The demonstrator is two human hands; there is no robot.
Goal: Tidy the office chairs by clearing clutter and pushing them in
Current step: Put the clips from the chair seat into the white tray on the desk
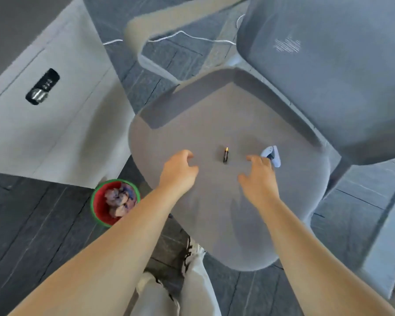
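Observation:
A grey office chair fills the middle of the head view, its seat (214, 124) facing me and its backrest (324, 53) at the upper right. A small dark battery (225, 155) lies on the seat. A white clip-like object (274, 155) lies to its right. My left hand (178, 172) hovers over the seat left of the battery, fingers curled and apart, holding nothing. My right hand (259, 176) hovers just below and left of the white object, fingers spread, with its fingertips at the object's edge.
A red bin with a green rim (98, 202), holding crumpled paper, stands on the dark floor left of the chair. A white cabinet with a combination lock (42, 86) is at the left. The chair's armrest (160, 23) and a white cable (192, 38) lie beyond.

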